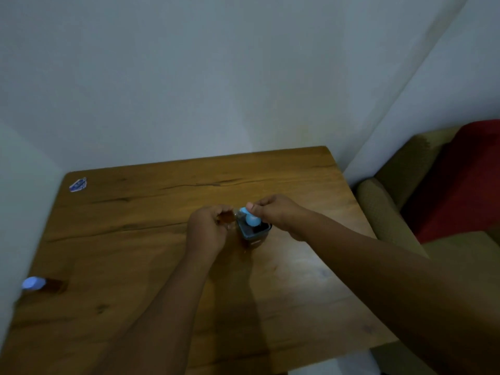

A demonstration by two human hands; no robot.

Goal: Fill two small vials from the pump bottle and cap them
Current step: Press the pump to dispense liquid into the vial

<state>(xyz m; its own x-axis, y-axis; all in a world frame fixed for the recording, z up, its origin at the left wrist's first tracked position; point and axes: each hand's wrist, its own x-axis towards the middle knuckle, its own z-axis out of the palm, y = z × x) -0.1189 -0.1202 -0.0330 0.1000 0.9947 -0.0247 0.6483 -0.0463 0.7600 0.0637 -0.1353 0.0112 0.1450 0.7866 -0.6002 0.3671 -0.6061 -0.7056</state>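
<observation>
Now left hand (pixel 207 228) tilts vial (pixel 226 218) mouth toward pump bottle (pixel 253 230).

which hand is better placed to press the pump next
Right. The right hand already sits on the blue pump head of the pump bottle, thumb on top. The left hand is busy holding a small vial at the nozzle.
</observation>
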